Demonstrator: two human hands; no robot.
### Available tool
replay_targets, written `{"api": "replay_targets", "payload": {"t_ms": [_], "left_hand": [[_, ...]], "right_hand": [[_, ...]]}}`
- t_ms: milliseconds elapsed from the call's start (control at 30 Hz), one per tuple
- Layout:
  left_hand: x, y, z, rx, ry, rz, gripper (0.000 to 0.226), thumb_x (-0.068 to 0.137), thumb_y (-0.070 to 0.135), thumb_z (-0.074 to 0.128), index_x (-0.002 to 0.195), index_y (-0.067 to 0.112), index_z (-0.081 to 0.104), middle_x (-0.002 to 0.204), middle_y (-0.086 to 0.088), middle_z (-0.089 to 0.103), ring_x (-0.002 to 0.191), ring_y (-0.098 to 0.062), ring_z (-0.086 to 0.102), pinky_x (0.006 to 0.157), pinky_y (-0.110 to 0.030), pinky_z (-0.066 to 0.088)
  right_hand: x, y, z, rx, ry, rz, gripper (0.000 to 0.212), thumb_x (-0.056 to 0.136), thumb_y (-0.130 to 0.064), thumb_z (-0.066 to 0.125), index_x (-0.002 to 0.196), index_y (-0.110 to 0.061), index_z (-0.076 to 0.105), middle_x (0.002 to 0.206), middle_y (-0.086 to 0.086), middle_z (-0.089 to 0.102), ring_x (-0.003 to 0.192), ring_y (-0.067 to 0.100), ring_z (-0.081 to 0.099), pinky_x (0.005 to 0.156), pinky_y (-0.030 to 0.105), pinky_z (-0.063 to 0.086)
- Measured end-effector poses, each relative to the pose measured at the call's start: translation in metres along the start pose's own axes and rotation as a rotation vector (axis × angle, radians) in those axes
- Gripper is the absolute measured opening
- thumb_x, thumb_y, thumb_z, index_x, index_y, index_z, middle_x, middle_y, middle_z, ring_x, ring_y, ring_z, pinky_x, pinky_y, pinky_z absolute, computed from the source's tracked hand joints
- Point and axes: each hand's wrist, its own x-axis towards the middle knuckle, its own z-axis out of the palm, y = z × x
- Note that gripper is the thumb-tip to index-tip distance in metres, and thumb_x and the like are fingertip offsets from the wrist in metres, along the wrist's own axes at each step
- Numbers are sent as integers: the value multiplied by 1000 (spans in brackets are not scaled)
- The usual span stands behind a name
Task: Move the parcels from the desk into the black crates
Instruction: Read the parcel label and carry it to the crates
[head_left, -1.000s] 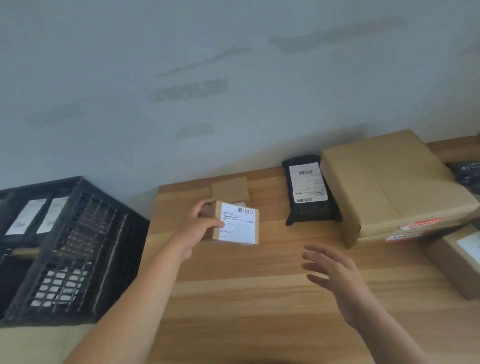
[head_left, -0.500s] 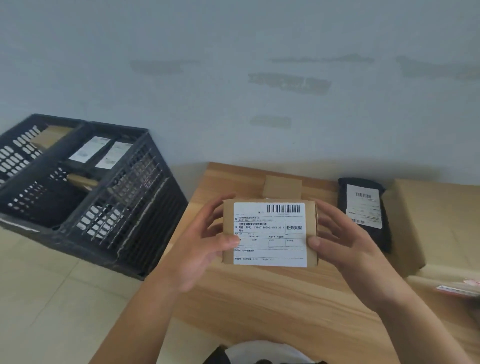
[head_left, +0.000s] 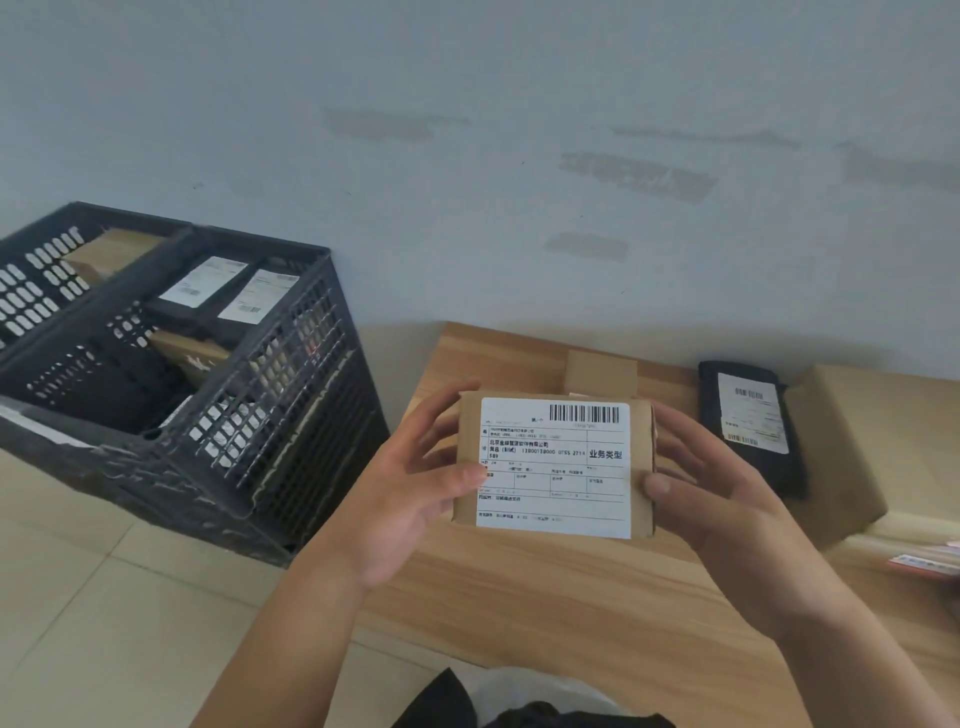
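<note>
Above the desk's (head_left: 545, 597) left end, held clear of the wood: one small cardboard parcel (head_left: 554, 464), white shipping label with barcode facing the camera. Left hand (head_left: 410, 499) grips its left side, thumb on the label's edge, fingers curled behind; right hand (head_left: 711, 499) grips the right side likewise.

On the desk, along the back edge by the wall: one small plain cardboard box (head_left: 600, 373), directly behind the held parcel; one black poly-bag parcel (head_left: 750, 426), labelled; one large cardboard box (head_left: 872, 441) touching the bag's right side. At the right edge, a red-and-white strip (head_left: 930, 564), possibly tape or a label on another parcel; too cropped to tell.

On the floor, left of the desk: two black crates, near crate (head_left: 270, 447) and far crate (head_left: 36, 280), side by side. Near crate holds two labelled black bags and a brown box; far crate holds at least one brown box.

Step in hand, by judgement: carrying, parcel lifted and not yet deposited. Next move calls for swinging it left over the near crate's rim and lowering it onto the parcels inside before the fingers let go.
</note>
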Motion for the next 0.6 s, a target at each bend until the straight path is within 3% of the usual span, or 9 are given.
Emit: {"api": "replay_targets", "payload": {"t_ms": [167, 300, 433, 600], "left_hand": [[-13, 6, -22, -37, -47, -23, 77, 75, 16, 82, 146, 28, 55, 143, -18, 60, 128, -38, 61, 92, -44, 58], [-19, 2, -31, -68, -51, -29, 76, 74, 15, 82, 145, 29, 57, 143, -18, 59, 129, -39, 61, 94, -47, 58], [-21, -4, -33, -102, -43, -50, 72, 73, 14, 83, 140, 32, 62, 139, -11, 64, 125, -32, 64, 91, -40, 59], [-25, -10, -25, -110, 4, -62, 70, 72, 13, 84, 136, 36, 66, 138, -6, 66, 124, -27, 66, 89, -37, 60]], "right_hand": [[-8, 9, 24, 27, 34, -12, 65, 79, -20, 73, 142, -31, 63, 141, 5, 66, 124, 34, 67, 106, 62, 48], [-13, 13, 35, 35, 72, -3, 64, 77, -18, 72, 140, -31, 65, 139, 7, 67, 123, 35, 67, 105, 63, 48], [-16, 19, 35, 28, 106, 2, 64, 75, -18, 74, 137, -31, 67, 137, 8, 68, 120, 35, 69, 105, 64, 49], [-17, 20, 30, 52, 108, -5, 59, 75, -15, 73, 132, -31, 71, 133, 7, 71, 115, 34, 71, 92, 53, 53]]}}
